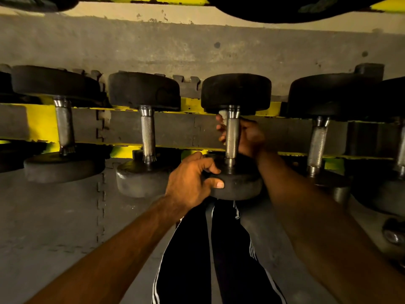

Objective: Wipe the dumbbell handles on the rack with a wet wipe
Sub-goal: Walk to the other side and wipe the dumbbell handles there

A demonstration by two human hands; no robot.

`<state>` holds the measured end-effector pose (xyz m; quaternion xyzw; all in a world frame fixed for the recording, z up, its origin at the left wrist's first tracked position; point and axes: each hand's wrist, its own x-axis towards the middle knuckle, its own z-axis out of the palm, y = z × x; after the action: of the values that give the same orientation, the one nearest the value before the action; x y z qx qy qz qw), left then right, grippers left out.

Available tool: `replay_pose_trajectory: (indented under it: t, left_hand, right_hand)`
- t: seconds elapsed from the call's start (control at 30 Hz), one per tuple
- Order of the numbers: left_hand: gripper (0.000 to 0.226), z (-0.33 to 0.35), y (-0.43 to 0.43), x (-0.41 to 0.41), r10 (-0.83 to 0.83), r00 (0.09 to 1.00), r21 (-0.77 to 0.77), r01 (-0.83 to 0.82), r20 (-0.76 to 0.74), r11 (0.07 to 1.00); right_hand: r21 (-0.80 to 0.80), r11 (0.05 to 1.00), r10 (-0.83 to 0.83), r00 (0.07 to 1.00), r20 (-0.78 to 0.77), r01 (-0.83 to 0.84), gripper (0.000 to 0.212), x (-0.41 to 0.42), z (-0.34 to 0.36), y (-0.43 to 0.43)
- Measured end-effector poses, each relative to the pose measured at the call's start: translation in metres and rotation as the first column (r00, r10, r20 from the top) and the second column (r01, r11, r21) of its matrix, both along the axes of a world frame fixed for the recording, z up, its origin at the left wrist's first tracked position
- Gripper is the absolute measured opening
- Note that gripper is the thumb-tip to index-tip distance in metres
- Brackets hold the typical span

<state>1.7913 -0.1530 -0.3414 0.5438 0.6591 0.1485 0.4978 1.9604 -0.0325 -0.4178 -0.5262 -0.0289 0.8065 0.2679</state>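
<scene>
Steel handle [232,137] of one dumbbell [236,91] on the yellow rack [41,125] is mid-wipe; right hand [248,138] fingers [221,128] wrap it with the wet wipe [222,113]; left hand [190,181] grips the near head [240,186]; next, I judge, rub lengthwise, then shift to the neighbouring handle [317,143].

Stretching left arm [122,244] and right arm [306,216] forward, gripping the dumbbell's [235,91] near end with the left hand [192,178], curling the right hand [248,137] round the handle [231,137], pressing a wipe [222,113].

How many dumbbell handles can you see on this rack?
5, in a row: far-left handle, second handle, middle handle gripped by the right hand, fourth handle, edge handle half cut off. Others may be hidden.
</scene>
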Motion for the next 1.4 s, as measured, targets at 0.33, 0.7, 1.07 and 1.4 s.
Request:
replay_pose_trajectory:
  t: [0.33, 0.7, 1.07, 1.4]
  left_hand:
    - [0.029, -0.001, 0.000, 0.000, -0.031, 1.000, -0.003, 0.031, -0.003, 1.000]
    - [0.026, 0.001, 0.004, 0.004, -0.033, 0.999, 0.004, 0.033, -0.004, 0.999]
    - [0.040, -0.004, -0.002, 0.002, 0.001, 1.000, 0.007, -0.002, 0.017, 1.000]
    - [0.035, -0.005, -0.002, 0.001, 0.007, 1.000, 0.010, -0.007, 0.015, 1.000]
  right_hand:
    - [0.530, 0.636, -0.155, 0.580, 0.800, -0.561, 0.015, 0.019, 0.032, -0.038]
    - [-0.305, -0.186, 0.006, -0.311, 0.950, -0.934, 0.016, -0.009, 0.042, -0.011]
    - [0.015, -0.049, -0.064, 0.018, 0.998, -0.999, 0.020, 0.021, 0.057, -0.017]
    - [0.221, 0.878, 0.125, 0.649, 0.751, -0.425, 0.011, 0.021, 0.038, -0.015]
